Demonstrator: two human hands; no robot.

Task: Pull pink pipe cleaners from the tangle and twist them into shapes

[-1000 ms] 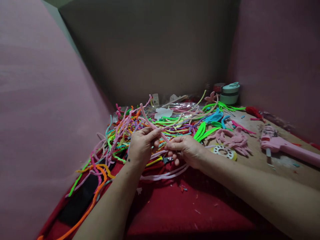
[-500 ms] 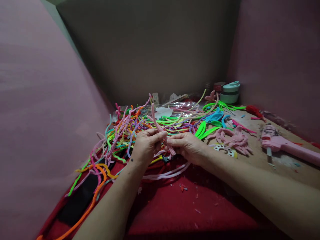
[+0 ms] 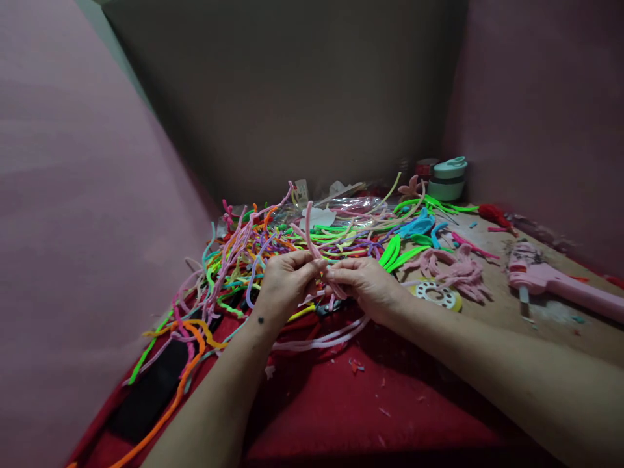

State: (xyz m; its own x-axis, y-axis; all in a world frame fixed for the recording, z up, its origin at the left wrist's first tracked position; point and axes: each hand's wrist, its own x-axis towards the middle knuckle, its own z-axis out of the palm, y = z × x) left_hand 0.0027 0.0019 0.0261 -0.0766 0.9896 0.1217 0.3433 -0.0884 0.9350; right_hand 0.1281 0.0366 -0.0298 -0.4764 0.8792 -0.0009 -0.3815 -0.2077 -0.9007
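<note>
Both hands pinch pink pipe cleaners (image 3: 312,237) in front of a tangled heap. My left hand (image 3: 291,279) is closed, thumb and forefinger pressed on the pink strands from the left. From the right, my right hand (image 3: 365,283) is closed on the same strands, its fingertips almost touching the left ones. One pink end sticks up above the fingers, and shorter ends slant down below them. Just under the hands lie a yellow-handled tool (image 3: 312,312), partly covered, and white pipe cleaners (image 3: 322,341). The exact join between the fingers is hidden.
A heap of coloured pipe cleaners (image 3: 238,253) spreads behind and left. On the right lie green leaf shapes (image 3: 392,253), twisted pink pieces (image 3: 455,270), a white-and-yellow disc (image 3: 436,296) and a pink glue gun (image 3: 560,283). A black phone-like slab (image 3: 151,390) rests on the red cloth (image 3: 341,409).
The pink strands have turned slightly, their upper end tipping to the right. My right hand has moved a little, with both hands still pinching. More of the disc shows beside the right forearm.
</note>
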